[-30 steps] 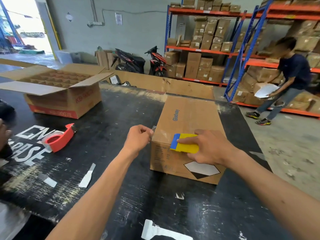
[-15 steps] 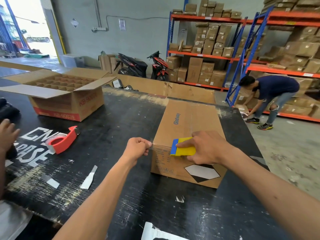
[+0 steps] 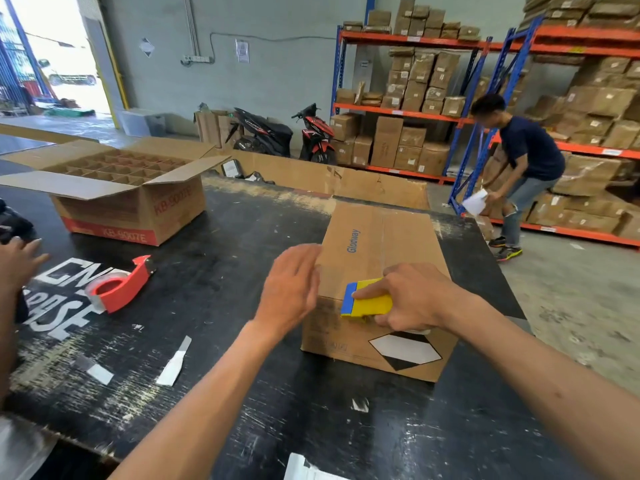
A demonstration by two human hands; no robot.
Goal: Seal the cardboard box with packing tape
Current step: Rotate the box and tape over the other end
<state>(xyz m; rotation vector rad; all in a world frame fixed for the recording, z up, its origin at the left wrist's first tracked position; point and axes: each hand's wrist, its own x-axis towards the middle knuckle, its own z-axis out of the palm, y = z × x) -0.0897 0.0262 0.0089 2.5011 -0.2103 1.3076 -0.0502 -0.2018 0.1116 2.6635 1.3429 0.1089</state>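
A closed cardboard box (image 3: 381, 244) printed "Glodway" lies on the black table (image 3: 225, 244) in front of me, with clear tape along its top seam. My right hand (image 3: 412, 294) grips a yellow and blue tape dispenser (image 3: 365, 299) pressed at the box's near top edge. My left hand (image 3: 291, 289) is spread flat, fingers apart, against the box's near left corner and holds nothing.
A red tape dispenser (image 3: 119, 289) rests on the table at left. An open box with dividers (image 3: 114, 192) stands behind it. Another person's hand (image 3: 17, 261) reaches in at the left edge. A person (image 3: 519, 168) bends by shelving at right. Paper scraps (image 3: 173, 363) litter the table.
My left hand has opened from a pinch at the box's corner to a flat spread hand. The right hand with the yellow dispenser stayed at the near edge. The person at the shelves straightened.
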